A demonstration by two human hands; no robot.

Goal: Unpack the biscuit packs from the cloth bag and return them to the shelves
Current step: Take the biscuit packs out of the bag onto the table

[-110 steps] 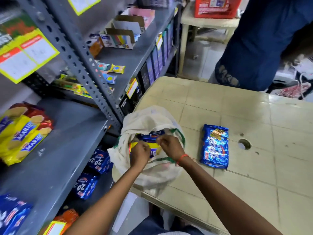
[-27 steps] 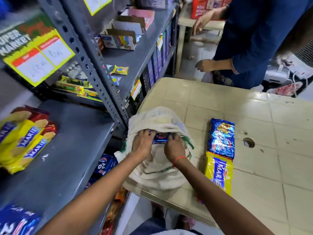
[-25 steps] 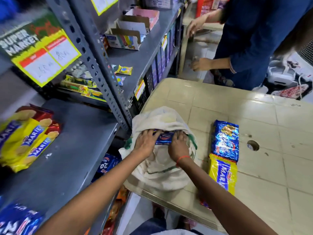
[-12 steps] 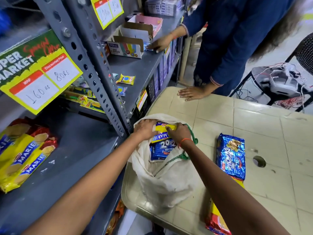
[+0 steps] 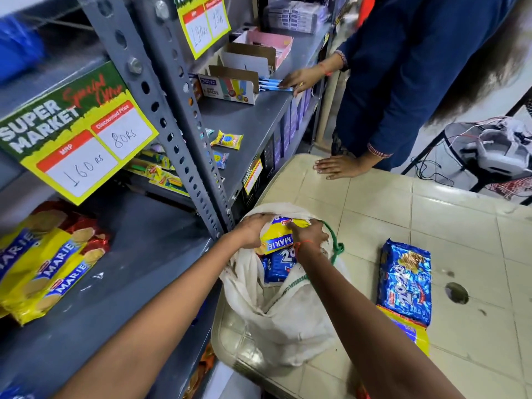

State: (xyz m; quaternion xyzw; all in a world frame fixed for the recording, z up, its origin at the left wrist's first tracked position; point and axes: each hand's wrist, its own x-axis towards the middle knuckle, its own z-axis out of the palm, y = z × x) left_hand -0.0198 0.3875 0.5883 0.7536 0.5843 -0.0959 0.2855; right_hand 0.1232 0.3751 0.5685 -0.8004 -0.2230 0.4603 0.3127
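Marie pack (image 5: 277, 236) now risen from bag (image 5: 288, 321), pinched between left hand (image 5: 253, 230) and right hand (image 5: 309, 234) for lifting clear; 20-20 pack (image 5: 277, 266) beneath them.

Your left hand (image 5: 253, 228) and right hand (image 5: 309, 234) grip a yellow Marie pack (image 5: 277, 237) at the cloth bag (image 5: 288, 321) mouth on the counter (image 5: 460, 226).

The white cloth bag (image 5: 290, 318) lies on the tiled table's (image 5: 431, 214) left corner, beside the grey metal shelves (image 5: 121, 283), with two biscuit packs (image 5: 406, 283) to its right.

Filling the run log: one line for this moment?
stage: unpacking | both hands on yellow pack in cloth bag | blue pack on table
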